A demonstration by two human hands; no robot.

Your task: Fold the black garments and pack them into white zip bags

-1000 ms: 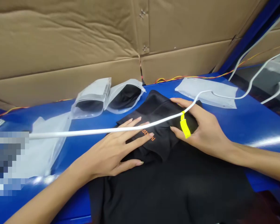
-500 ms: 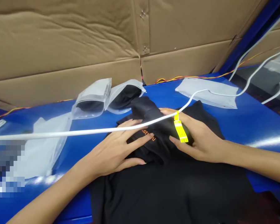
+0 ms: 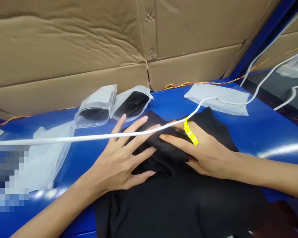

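only the head view here, looking down on a blue work table (image 3: 280, 132) with the person's two hands right in front of me. the black fabric garment (image 3: 178, 201) sits at the middle of the table and runs toward me past the bottom of the view, with a bunched, folded part (image 3: 161, 142) on its far end, between the hands.

the left hand (image 3: 116, 162) rests on the left side of that bunch, fingers spread wide and tips down on the cloth, thumb out toward the near side. it isn't pinching anything that i can see. the right hand (image 3: 206, 155) lies flat on the right side of the bunch, its fingers (image 3: 173, 140) closer together and reaching left, also with no pinch showing. a yellow band (image 3: 190, 132) is wrapped around the right hand's fingers.

a white cable (image 3: 89, 138) crosses just above the left fingers, reaches the yellow band, then rises to the far right. beyond the garment, two clear zip bags (image 3: 95, 109) holding something black lie side by side at the far left of centre, and a flat frosted bag (image 3: 217, 99) lies far right. another frosted bag (image 3: 49, 155) lies left, partly behind a pixelated patch (image 3: 7, 175). thin orange-yellow wires (image 3: 203, 83) run along the far edge, against a cardboard wall (image 3: 64, 43).
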